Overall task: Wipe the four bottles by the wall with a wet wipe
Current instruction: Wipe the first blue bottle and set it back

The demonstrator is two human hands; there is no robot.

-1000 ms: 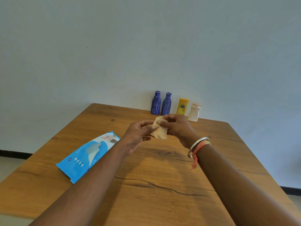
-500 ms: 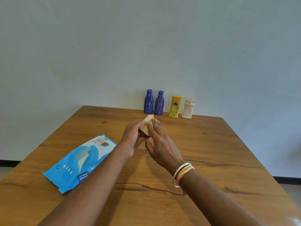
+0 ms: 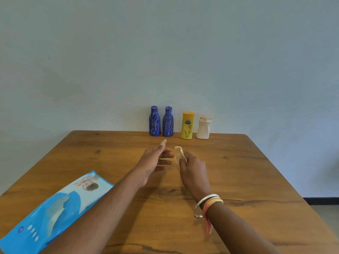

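**Wipe passes to one hand, bottles not yet touched**

A moment ago both hands worked the folded wipe together; now they have parted. The left hand [image 3: 156, 160] has let go. Its grip is spread, fingers straight and holding nothing, above the bench [image 3: 256, 171]. The right hand [image 3: 192, 171] alone keeps the wipe [image 3: 178, 152], its grip pinching the small pale wad at the fingertips, off the wood and aimed towards the wall. To my eye the preparing is over and the wiping is about to start; no bottle has been reached yet.

Counting up, four bottles stand upright in a row by the wall, well apart from the hands: a blue bottle [image 3: 154, 121], a second blue bottle [image 3: 168, 121] just beside it, a yellow bottle [image 3: 187, 125] and a white bottle [image 3: 203, 128]. One wipe is out. One blue pack [image 3: 55, 208] lies flat near the bench's left edge.
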